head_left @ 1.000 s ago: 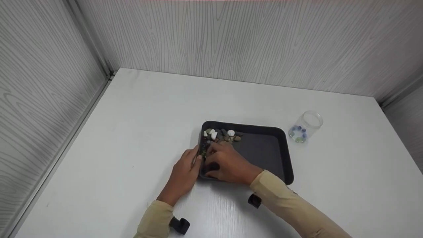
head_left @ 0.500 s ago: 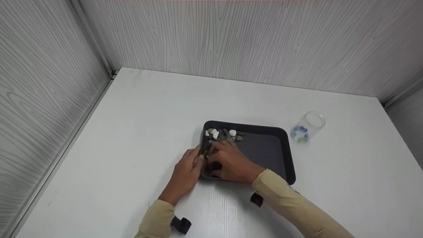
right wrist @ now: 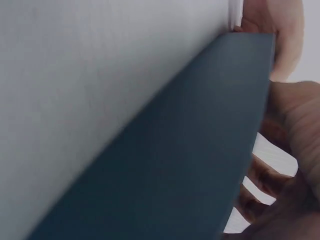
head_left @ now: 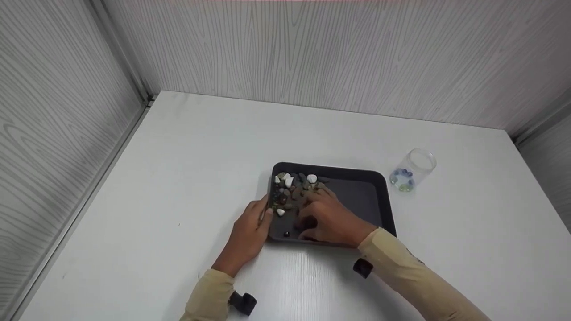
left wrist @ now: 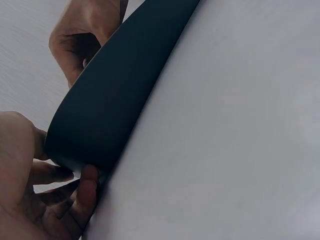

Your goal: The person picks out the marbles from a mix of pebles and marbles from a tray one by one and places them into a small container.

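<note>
My left hand (head_left: 248,232) grips the left side of a black rectangular tray (head_left: 357,198), thumb by the rim. The left wrist view shows its fingers bent around the corner of the tray wall (left wrist: 110,95). My right hand (head_left: 333,218) reaches down inside the tray, thumb and fingers spread apart. In the right wrist view the wall (right wrist: 190,145) hides its fingertips. Brown and grey pebbles (head_left: 296,192) lie just left of those fingers, with white stones (head_left: 289,182) behind them. A small white stone (head_left: 280,212) and a shiny dark bead (head_left: 287,233) lie nearer the front.
Right of the tray, a clear plastic jar (head_left: 420,164) holds blue and greenish glass pieces at its bottom. The white table (head_left: 200,147) meets wood-grain panels (head_left: 312,53) at the back and sides.
My right hand has moved right within the tray, uncovering the white stone, the dark bead and several pebbles at the left. My left hand stays on the tray's side.
</note>
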`<state>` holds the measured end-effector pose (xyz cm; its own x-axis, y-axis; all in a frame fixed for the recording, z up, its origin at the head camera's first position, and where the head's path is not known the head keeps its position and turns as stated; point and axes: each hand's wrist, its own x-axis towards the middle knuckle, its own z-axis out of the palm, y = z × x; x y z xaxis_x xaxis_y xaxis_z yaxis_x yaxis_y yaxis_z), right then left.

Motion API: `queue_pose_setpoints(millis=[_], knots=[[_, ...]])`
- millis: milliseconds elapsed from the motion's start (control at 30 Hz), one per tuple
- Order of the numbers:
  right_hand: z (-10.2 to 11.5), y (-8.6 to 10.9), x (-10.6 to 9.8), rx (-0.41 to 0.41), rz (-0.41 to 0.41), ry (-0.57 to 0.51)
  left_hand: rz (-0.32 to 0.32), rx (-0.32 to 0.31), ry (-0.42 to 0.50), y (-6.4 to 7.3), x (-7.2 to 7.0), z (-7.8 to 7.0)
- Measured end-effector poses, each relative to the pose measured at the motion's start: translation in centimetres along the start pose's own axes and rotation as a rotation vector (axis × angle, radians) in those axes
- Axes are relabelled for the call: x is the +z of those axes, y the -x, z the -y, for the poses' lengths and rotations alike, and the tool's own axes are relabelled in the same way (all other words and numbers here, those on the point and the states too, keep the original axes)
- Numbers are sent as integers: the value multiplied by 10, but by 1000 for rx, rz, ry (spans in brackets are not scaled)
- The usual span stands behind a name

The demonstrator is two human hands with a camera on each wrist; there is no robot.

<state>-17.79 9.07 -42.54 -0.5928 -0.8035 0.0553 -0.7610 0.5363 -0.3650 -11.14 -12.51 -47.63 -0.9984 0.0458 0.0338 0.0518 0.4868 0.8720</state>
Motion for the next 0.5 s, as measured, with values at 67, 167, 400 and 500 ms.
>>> queue_pose_setpoints(millis=[67,167,400,500], knots=[[-1,2,-3,12,30,-12,-1,-2,0,0,0,0],[-3,5,-6,30,77,-26,-1,1,0,0,-1,0],[-4,12,-9,41,154,-56,6,-7,8,1,0,-1],[-4,14,-10,29,162,-58,10,-12,6,0,0,-1]])
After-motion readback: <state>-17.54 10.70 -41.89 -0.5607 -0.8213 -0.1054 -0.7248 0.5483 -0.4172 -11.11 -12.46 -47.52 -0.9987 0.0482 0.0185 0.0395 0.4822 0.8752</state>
